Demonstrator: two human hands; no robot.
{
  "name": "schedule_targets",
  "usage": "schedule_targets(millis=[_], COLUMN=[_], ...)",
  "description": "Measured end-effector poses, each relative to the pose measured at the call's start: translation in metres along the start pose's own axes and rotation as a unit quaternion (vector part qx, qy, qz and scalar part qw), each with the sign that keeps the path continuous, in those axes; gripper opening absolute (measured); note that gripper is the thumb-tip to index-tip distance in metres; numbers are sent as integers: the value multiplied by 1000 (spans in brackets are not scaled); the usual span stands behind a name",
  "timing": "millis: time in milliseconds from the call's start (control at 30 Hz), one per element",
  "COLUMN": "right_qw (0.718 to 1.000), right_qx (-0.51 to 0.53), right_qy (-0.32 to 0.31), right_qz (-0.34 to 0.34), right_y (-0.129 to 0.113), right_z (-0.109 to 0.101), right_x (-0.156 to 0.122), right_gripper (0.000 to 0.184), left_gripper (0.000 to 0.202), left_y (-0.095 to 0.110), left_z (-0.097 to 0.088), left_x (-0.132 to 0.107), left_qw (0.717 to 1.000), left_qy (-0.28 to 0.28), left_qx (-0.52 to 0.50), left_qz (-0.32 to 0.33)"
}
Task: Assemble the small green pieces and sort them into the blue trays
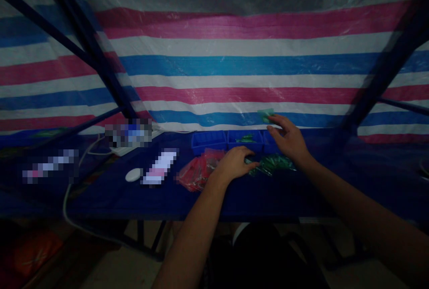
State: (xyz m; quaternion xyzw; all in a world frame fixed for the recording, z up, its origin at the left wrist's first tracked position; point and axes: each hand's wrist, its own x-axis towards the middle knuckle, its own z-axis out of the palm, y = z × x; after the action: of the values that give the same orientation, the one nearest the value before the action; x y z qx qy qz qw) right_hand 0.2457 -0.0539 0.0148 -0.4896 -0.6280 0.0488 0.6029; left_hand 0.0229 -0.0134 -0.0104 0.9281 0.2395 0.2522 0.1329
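In the head view, the pile of green packets (pixel 276 163) lies just right of the left hand (pixel 236 162), its long axis running side to side; that hand is nearer. Whether its curved fingers grip anything, I cannot tell. The right hand (pixel 290 137), raised, pinches a green bag (pixel 264 113) at its fingertips.

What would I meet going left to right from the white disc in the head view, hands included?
White disc, pixelated patch, red plastic bags, left hand, raised green plastic piece, right hand.
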Motion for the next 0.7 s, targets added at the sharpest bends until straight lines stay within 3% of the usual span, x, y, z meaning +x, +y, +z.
schedule_targets(millis=[200,367,533,700], right_qw=[996,983,956,960], right_qx=[-72,-125,-156,-155], right_qy=[-15,-84,-222,-213], right_qz=[-53,-106,-112,-99], right_y=[4,5,13,11], right_z=[-3,4,13,14], right_x=[2,-3,-10,-12], right_gripper=[42,52,30,21], left_gripper=[40,42,30,20], left_y=[0,2,2,2], left_z=[0,-1,-1,-1], left_x=[-1,-1,1,1], left_qw=[1000,999,1000,1000], left_qy=[-12,-23,-23,-17], left_qx=[23,28,18,-17], left_qz=[0,7,3,7])
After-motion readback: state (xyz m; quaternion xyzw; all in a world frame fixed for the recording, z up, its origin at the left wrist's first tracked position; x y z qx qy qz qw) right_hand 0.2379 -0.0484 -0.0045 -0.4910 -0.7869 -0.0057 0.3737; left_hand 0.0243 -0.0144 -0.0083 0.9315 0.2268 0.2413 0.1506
